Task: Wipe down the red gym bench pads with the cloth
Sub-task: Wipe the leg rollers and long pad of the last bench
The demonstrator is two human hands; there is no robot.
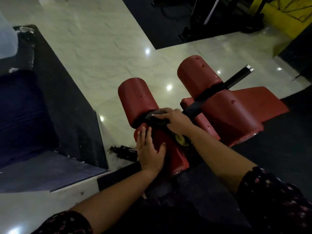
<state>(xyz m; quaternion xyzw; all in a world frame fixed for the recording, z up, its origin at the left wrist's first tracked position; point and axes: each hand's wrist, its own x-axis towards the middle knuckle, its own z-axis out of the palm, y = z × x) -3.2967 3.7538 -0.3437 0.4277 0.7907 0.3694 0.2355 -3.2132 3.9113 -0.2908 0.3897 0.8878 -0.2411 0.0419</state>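
Two red roller pads stand on the bench: the near left roller pad (137, 100) and the far right roller pad (197, 73). A red seat pad (236, 114) lies to the right. My right hand (175, 121) presses a dark cloth (156, 119) into the gap between the left roller and the near red pad (170, 149). My left hand (149, 149) rests flat on that near pad, fingers straight. Part of the cloth is hidden under my right hand.
A black bar with a chrome end (236, 78) crosses between the pads. A dark padded platform (55, 98) stands at the left. A black fitting (124, 151) lies on the pale marble floor (101, 48). Black mats and machines (211, 19) sit at the back.
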